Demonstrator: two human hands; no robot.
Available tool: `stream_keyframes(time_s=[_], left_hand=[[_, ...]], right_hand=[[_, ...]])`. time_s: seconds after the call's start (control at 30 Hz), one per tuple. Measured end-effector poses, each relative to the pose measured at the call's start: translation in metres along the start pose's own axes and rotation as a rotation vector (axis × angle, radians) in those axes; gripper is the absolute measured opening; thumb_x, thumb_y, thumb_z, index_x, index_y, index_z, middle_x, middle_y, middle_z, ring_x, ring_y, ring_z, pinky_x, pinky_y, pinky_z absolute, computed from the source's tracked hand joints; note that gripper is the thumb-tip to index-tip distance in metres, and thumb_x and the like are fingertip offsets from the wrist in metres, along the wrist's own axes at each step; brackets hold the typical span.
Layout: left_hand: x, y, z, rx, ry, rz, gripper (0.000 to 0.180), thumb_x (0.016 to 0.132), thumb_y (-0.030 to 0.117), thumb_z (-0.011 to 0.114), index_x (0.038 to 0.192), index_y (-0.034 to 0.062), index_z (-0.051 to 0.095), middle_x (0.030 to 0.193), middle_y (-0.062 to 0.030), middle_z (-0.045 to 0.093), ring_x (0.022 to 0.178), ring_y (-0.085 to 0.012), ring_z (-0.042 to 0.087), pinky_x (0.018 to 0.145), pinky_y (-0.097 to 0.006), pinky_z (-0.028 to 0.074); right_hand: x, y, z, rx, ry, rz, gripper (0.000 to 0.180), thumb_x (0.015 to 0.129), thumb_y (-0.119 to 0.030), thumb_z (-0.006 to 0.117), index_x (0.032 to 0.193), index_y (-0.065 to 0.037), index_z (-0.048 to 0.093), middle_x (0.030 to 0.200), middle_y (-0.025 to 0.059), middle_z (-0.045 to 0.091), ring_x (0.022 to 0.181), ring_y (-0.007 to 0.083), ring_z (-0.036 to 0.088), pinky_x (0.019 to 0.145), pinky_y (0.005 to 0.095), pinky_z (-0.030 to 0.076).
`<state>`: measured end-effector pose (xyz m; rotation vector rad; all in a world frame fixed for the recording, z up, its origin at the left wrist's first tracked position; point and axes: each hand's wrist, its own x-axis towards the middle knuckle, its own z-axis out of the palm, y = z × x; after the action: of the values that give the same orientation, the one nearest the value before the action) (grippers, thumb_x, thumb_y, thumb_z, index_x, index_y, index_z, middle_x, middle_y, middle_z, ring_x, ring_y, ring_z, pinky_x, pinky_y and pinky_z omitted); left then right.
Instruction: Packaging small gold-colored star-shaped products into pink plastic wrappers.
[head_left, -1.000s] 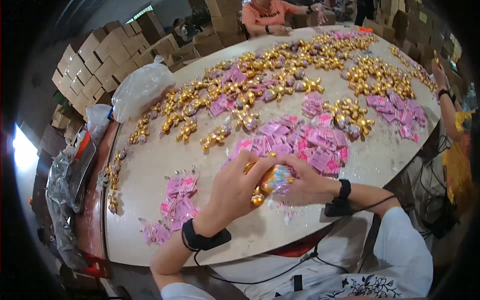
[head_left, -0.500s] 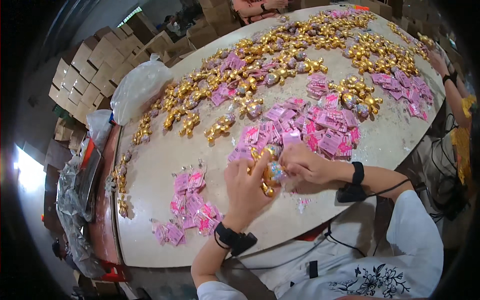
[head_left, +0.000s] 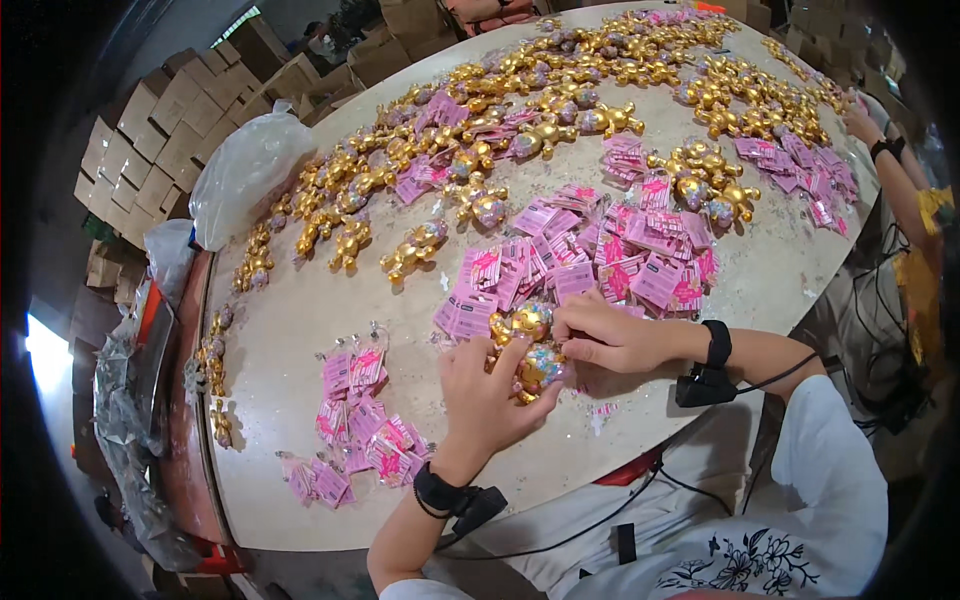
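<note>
My left hand (head_left: 492, 392) and my right hand (head_left: 605, 336) meet over the near part of a round pale table (head_left: 300, 320). Between them is a shiny gold bear-shaped toy (head_left: 532, 345) with a glittery belly. The left hand cups it from below, and the right hand's fingers pinch at its upper side. Just beyond the hands lies a heap of pink tag cards (head_left: 590, 250). A smaller pile of pink cards with loops (head_left: 355, 425) lies to the left of my left wrist.
Many gold bear toys (head_left: 500, 110) cover the far half of the table. A clear plastic bag (head_left: 245, 170) sits at the left rim, with stacked cardboard boxes (head_left: 160, 130) behind it. Another person's arm (head_left: 900, 180) reaches in at the right edge.
The view has tilted down and the hands with the gold toy now sit lower, closer to the table's near edge. Both hands have stayed on the toy throughout.
</note>
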<state>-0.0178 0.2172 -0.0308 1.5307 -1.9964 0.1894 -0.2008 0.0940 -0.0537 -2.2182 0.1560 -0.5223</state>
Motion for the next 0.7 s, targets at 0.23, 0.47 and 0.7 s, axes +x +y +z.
stream_keyframes(time_s=[0.23,0.47,0.7], left_hand=[[0.0,0.003,0.002,0.0,-0.006,-0.003,0.049,0.06,0.035,0.074,0.098,0.0092,0.058,0.08,-0.0091,0.045,0.074,-0.0253,0.046,0.066,-0.037,0.033],[0.002,0.008,0.0,0.017,-0.003,-0.026,0.048,0.062,0.036,0.074,0.097,0.0087,0.058,0.08,-0.0093,0.045,0.074,-0.0252,0.046,0.066,-0.038,0.032],[0.001,0.016,0.001,-0.011,-0.05,-0.114,0.047,0.065,0.036,0.073,0.095,0.0044,0.055,0.084,-0.0135,0.046,0.07,-0.0281,0.052,0.056,-0.037,0.042]], right_hand=[[0.0,0.001,-0.007,-0.001,-0.035,-0.015,0.024,0.094,-0.031,0.044,0.087,-0.01,0.054,0.083,0.0052,0.046,0.085,0.0205,0.041,0.081,0.0367,0.026],[0.0,0.004,-0.003,-0.082,-0.064,-0.06,0.031,0.097,-0.032,0.035,0.086,-0.01,0.054,0.08,0.0042,0.043,0.085,0.0212,0.037,0.081,0.0386,0.025],[-0.002,-0.001,0.007,0.006,-0.041,0.133,0.033,0.098,-0.036,0.033,0.09,-0.011,0.053,0.081,0.0047,0.042,0.084,0.021,0.037,0.083,0.0373,0.024]])
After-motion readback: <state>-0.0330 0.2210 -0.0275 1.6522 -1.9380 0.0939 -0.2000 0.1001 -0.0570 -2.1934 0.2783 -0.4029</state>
